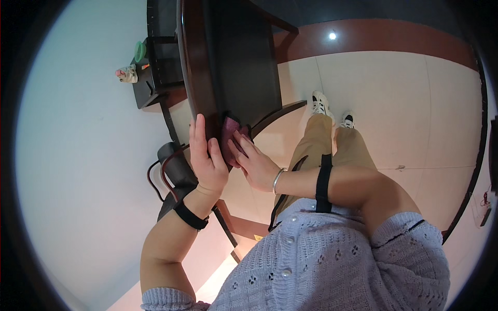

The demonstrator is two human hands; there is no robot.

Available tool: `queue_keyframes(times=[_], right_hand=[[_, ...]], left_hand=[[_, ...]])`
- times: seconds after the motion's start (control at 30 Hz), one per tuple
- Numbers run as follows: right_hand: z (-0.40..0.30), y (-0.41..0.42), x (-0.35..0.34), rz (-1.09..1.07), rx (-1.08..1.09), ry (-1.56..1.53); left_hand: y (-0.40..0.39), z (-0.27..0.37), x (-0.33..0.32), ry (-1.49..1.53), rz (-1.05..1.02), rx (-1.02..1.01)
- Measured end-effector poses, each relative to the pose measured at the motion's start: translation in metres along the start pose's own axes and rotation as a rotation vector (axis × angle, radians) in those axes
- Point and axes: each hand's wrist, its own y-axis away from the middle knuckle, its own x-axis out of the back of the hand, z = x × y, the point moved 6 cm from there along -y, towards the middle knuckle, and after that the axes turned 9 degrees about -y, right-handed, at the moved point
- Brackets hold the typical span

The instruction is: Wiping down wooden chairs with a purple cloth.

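A large piece of dark wooden furniture (243,66), with a long polished edge and a smooth black panel, stands before me. My left hand (208,161) lies against the near end of its edge, fingers extended and thumb apart, holding nothing. Just to the right, my right hand (255,163) has its fingers on a folded purple cloth (230,136) with a dark border, pressed to the near corner of the furniture. Part of the cloth is hidden under the fingers. A silver bangle circles my right wrist, and a black band is on my left.
Curved wooden legs or arms (280,112) stick out on the furniture's right. A black chair (175,165) with curved arms stands left of my left hand. Against the wall, a small dark table (144,91) bears a green round item (140,51) and a patterned pouch (127,74). My shoes (321,104) are on tiles.
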Motion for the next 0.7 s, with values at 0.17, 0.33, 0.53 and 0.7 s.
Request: queue_keyframes(times=[0.17,0.33,0.53,0.7], right_hand=[[0.000,-0.009,0.001,-0.005,-0.005,0.029],[-0.003,-0.062,0.046,0.193,0.049,0.031],[0.004,-0.115,0.082,0.305,0.085,0.152],[0.006,-0.113,0.080,0.315,0.085,0.070]], left_hand=[[0.002,-0.001,0.002,-0.030,0.014,-0.019],[-0.001,0.006,0.000,-0.106,-0.066,-0.048],[-0.003,0.008,0.001,-0.113,-0.055,-0.018],[-0.005,0.006,0.003,-0.136,-0.058,-0.036]])
